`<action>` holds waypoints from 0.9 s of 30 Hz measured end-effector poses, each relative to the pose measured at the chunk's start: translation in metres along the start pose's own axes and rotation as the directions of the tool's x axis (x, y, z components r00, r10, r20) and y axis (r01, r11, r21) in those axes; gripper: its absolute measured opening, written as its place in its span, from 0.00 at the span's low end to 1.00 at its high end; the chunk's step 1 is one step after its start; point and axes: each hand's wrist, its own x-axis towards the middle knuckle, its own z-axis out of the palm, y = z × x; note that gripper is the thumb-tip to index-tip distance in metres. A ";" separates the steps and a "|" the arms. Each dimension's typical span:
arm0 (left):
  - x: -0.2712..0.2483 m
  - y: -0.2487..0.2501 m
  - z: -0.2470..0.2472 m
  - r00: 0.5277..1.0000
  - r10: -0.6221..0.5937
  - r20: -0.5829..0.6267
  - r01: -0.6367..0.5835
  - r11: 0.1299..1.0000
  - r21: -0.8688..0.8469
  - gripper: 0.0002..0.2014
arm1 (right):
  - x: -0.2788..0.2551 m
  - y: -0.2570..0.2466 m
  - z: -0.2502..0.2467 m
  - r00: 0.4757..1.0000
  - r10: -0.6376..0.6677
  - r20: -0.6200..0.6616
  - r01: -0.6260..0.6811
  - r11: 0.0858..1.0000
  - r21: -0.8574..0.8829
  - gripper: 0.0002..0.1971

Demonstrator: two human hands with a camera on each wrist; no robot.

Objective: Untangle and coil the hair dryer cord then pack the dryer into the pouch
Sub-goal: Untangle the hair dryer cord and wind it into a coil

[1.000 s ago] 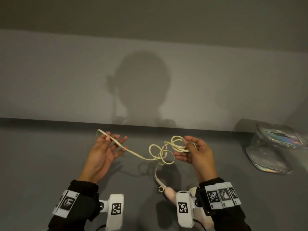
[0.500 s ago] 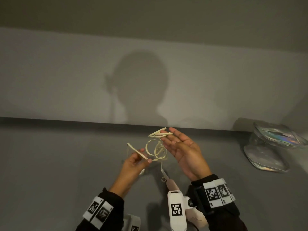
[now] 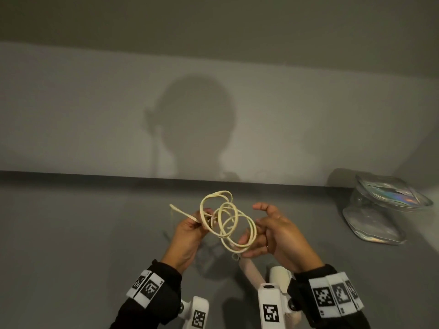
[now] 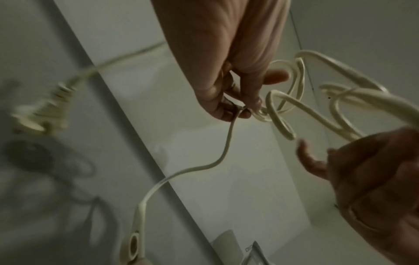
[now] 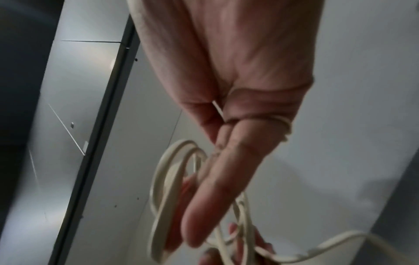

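Note:
A cream cord (image 3: 225,222) hangs in several loose loops between my hands, above the grey table. My left hand (image 3: 202,219) pinches one strand beside the loops, and a free length of cord sticks out to its left. My right hand (image 3: 256,224) has its lower fingers curled round the loops, its index finger and thumb held out. In the left wrist view the plug (image 4: 43,114) dangles blurred at the left, and the cord (image 4: 226,143) runs down to the dryer's handle end (image 4: 133,251). The pale pink hair dryer (image 3: 249,269) lies on the table under my hands, mostly hidden.
A clear, iridescent pouch (image 3: 380,210) stands at the right of the grey table (image 3: 83,245), close to the wall (image 3: 95,115). The wrist cameras' white mounts (image 3: 269,307) fill the lower edge of the head view.
A second ago my hands were apart with the cord stretched between them. The left hand has come in to the right hand, whose fingers have curled round the gathered loops.

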 end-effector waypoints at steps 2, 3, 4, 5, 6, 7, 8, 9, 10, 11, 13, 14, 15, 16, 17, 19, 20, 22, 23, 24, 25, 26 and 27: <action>0.001 -0.002 0.002 0.999 0.031 0.007 -0.031 0.997 0.077 0.11 | 0.003 0.006 0.001 0.999 0.012 -0.044 -0.017 0.993 -0.119 0.12; -0.001 -0.001 0.005 0.999 0.035 0.018 -0.037 0.994 0.100 0.05 | 0.005 0.008 0.003 0.998 -0.006 -0.070 -0.007 0.982 -0.186 0.13; -0.002 -0.001 0.006 1.000 0.025 0.009 -0.026 0.992 0.123 0.06 | 0.008 0.009 0.004 0.995 -0.034 -0.092 0.010 0.970 -0.242 0.14; -0.003 -0.001 0.006 1.000 0.018 0.013 -0.019 0.991 0.133 0.07 | 0.010 0.009 0.005 0.993 -0.059 -0.106 0.027 0.959 -0.281 0.15; -0.004 -0.001 0.005 1.000 0.021 0.020 -0.024 0.987 0.161 0.06 | 0.013 0.007 0.005 0.991 -0.079 -0.110 0.041 0.950 -0.311 0.16; -0.005 0.001 0.004 0.999 0.025 0.032 -0.031 0.980 0.196 0.05 | 0.014 0.005 0.004 0.990 -0.095 -0.099 0.056 0.938 -0.342 0.16; -0.006 0.002 0.002 0.999 0.019 0.046 -0.029 0.971 0.238 0.05 | 0.015 0.002 0.003 0.991 -0.117 -0.070 0.082 0.921 -0.380 0.15; -0.007 0.003 0.000 0.998 0.001 0.056 -0.016 0.964 0.267 0.05 | 0.017 -0.001 0.002 0.989 -0.142 -0.031 0.116 0.898 -0.425 0.13; -0.007 0.005 0.000 0.998 -0.020 0.056 0.003 0.960 0.281 0.08 | 0.020 -0.003 0.001 0.985 -0.171 0.008 0.155 0.869 -0.470 0.11; -0.007 0.007 0.001 0.998 -0.026 0.063 0.007 0.957 0.288 0.15 | 0.023 -0.003 0.000 0.979 -0.200 0.039 0.191 0.839 -0.510 0.10; -0.005 0.009 0.002 0.998 -0.029 0.054 0.012 0.959 0.285 0.21 | 0.030 -0.004 0.000 0.967 -0.249 0.056 0.241 0.819 -0.521 0.07; -0.003 0.011 0.002 0.998 -0.031 0.047 0.017 0.963 0.270 0.18 | 0.033 -0.005 0.000 0.961 -0.273 0.035 0.254 0.832 -0.493 0.06; -0.002 0.014 0.003 0.999 -0.034 0.040 0.023 0.972 0.233 0.12 | 0.035 -0.006 -0.001 0.955 -0.298 -0.008 0.264 0.857 -0.442 0.06; 0.000 0.016 0.001 0.999 -0.035 0.011 0.031 0.977 0.209 0.10 | 0.035 -0.007 -0.004 0.948 -0.312 -0.070 0.266 0.891 -0.369 0.08; 0.002 0.017 -0.002 0.999 -0.028 -0.020 0.032 0.979 0.199 0.11 | 0.034 -0.010 -0.009 0.942 -0.307 -0.137 0.262 0.925 -0.274 0.09; 0.008 0.018 -0.013 0.995 0.006 -0.098 0.018 0.969 0.244 0.15 | 0.028 -0.017 -0.024 0.931 -0.276 -0.237 0.258 0.960 -0.105 0.12; 0.010 0.018 -0.021 0.990 0.029 -0.135 0.011 0.958 0.285 0.16 | 0.025 -0.021 -0.033 0.925 -0.269 -0.269 0.263 0.963 -0.056 0.13; 0.012 0.016 -0.036 0.979 0.072 -0.189 0.000 0.933 0.359 0.16 | 0.019 -0.026 -0.048 0.907 -0.265 -0.328 0.275 0.961 -0.018 0.15; 0.013 0.015 -0.043 0.973 0.086 -0.215 0.002 0.925 0.379 0.15 | 0.017 -0.027 -0.054 0.900 -0.265 -0.346 0.273 0.962 -0.027 0.16; 0.014 0.013 -0.050 0.965 0.088 -0.247 0.013 0.926 0.378 0.14 | 0.016 -0.028 -0.061 0.896 -0.265 -0.355 0.269 0.962 -0.040 0.16; 0.015 0.012 -0.057 0.957 0.076 -0.280 0.033 0.930 0.366 0.14 | 0.016 -0.028 -0.067 0.895 -0.264 -0.360 0.263 0.963 -0.053 0.16; 0.016 0.011 -0.064 0.949 0.060 -0.310 0.057 0.933 0.355 0.14 | 0.016 -0.028 -0.075 0.887 -0.270 -0.375 0.255 0.963 -0.089 0.15; 0.017 0.012 -0.070 0.941 0.041 -0.337 0.083 0.935 0.345 0.15 | 0.017 -0.028 -0.085 0.867 -0.285 -0.409 0.238 0.958 -0.161 0.15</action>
